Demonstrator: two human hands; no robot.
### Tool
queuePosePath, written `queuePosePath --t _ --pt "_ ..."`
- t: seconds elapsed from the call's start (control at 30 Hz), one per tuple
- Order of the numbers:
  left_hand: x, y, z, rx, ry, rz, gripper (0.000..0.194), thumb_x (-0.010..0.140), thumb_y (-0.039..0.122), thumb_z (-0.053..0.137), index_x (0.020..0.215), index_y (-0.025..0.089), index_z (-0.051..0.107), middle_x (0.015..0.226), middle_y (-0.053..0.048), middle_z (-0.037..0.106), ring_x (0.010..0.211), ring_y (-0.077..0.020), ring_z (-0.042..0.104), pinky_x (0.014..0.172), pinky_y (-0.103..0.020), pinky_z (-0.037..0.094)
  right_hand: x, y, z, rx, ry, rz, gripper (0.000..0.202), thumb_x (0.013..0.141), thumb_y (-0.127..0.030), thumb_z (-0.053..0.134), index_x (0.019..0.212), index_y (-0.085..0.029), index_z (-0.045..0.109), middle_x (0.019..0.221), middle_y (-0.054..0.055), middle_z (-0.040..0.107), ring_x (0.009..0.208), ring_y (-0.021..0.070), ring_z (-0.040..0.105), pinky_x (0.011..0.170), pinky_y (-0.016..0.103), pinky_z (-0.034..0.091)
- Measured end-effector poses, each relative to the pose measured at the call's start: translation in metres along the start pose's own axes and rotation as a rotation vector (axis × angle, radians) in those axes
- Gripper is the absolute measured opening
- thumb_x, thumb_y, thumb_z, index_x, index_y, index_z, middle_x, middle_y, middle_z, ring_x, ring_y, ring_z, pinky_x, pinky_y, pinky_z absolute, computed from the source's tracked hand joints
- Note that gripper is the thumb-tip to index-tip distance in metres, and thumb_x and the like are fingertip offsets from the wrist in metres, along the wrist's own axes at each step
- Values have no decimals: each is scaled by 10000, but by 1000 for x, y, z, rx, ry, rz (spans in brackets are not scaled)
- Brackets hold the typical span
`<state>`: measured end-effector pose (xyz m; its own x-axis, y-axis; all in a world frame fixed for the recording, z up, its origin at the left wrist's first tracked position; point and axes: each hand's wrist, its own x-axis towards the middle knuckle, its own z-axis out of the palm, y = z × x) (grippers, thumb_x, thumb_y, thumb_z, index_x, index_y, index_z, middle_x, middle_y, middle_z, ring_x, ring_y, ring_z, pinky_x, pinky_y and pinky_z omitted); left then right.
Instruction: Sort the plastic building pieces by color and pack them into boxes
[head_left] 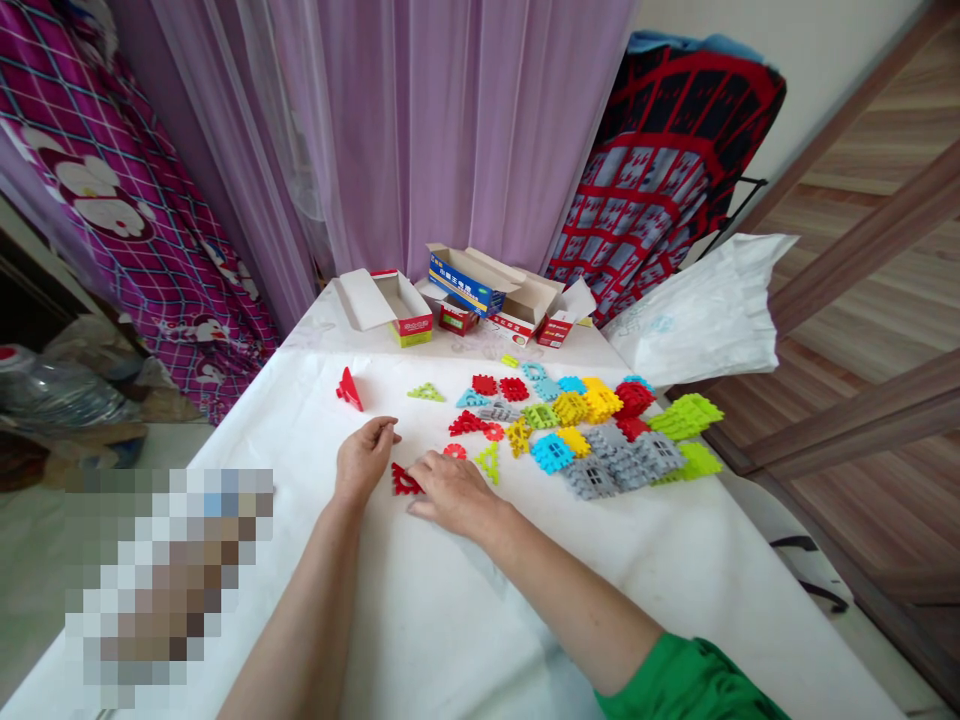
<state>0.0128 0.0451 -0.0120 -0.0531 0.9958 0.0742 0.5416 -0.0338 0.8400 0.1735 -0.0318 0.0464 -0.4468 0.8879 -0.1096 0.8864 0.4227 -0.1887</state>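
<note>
My left hand (364, 460) is above the white-covered table with its fingers curled together; anything inside them is hidden from me. Just to its right, my right hand (459, 490) has its fingertips on a red triangular building piece (405, 480) with cut-outs and a toothed edge, partly covered by the fingers. Beyond the right hand lie a red round piece (454, 451) and a lime green triangular piece (489, 463). Further ahead are a red triangular stack (466, 423) and another lime triangle (426, 392). A red piece (349, 389) stands upright past the left hand.
Stacks of toothed square pieces, with grey ones (630, 460), yellow ones (600, 398) and lime ones (686, 415), fill the right side. Several open cardboard boxes, one blue (465, 282), line the far edge. A white bag (697, 310) is at the back right. A pixelated patch covers the left.
</note>
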Motion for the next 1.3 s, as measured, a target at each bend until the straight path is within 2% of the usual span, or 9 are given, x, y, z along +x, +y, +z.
queuePosePath --t 0.13,0.23,0.37,0.43,0.5,0.67,0.93,1.1,1.3 --pt "-1 -1 0 -9 8 -4 321 827 426 464 999 267 683 794 8 761 806 -185 713 755 -296 505 5 0 4 -24 10 34 234 970 -330 479 1047 -207 663 1091 70 663 996 203 637 802 303 478" --pt "-1 -2 -1 -25 15 -7 330 828 433 454 1003 266 679 801 3 762 814 -186 715 764 -299 507 10 8 3 48 28 78 234 957 -350 506 1069 -217 663 1096 64 679 1005 200 638 820 300 475" --pt "-1 -1 0 -43 32 -20 345 830 449 449 1011 262 675 803 -3 764 827 -192 717 780 -307 509 14 28 -9 158 148 247 315 936 -322 545 1232 -226 594 1172 55 675 1070 180 617 876 281 456" --pt "0 -1 0 -49 41 -27 350 831 455 448 1014 260 674 804 -5 765 832 -196 717 791 -312 509 13 34 -15 149 186 301 268 954 -249 493 1189 -226 620 1180 51 672 1094 169 605 899 273 441" --pt "0 -1 0 -56 43 -30 349 830 453 449 1013 259 674 800 -4 765 828 -195 718 790 -311 510 11 35 -18 126 170 291 235 959 -254 483 1115 -232 657 1154 44 676 1084 167 606 896 270 438" --pt "-1 1 0 -67 31 -31 330 826 439 459 995 256 676 787 -1 763 809 -185 717 767 -293 514 10 19 -10 33 92 216 301 906 -452 572 1108 -246 656 1101 58 667 1040 203 615 848 297 460" --pt "-2 2 -2 -58 21 -20 333 830 431 460 1009 252 676 793 -6 764 814 -189 719 775 -299 517 17 10 -8 -10 16 222 312 886 -325 563 1184 -246 613 1099 73 650 966 217 634 791 325 483" --pt "-1 2 -2 -52 23 -15 347 821 441 451 1001 248 676 794 -14 764 802 -193 716 754 -298 515 13 11 -6 -35 4 171 230 907 -283 513 1063 -255 679 1098 62 630 996 205 609 797 307 477" --pt "-1 1 -2 -29 18 -13 367 819 466 451 1009 248 676 804 -16 766 815 -196 715 741 -296 510 9 42 -26 -4 113 228 250 941 -296 485 1075 -268 694 1121 39 625 1057 180 575 853 280 446"
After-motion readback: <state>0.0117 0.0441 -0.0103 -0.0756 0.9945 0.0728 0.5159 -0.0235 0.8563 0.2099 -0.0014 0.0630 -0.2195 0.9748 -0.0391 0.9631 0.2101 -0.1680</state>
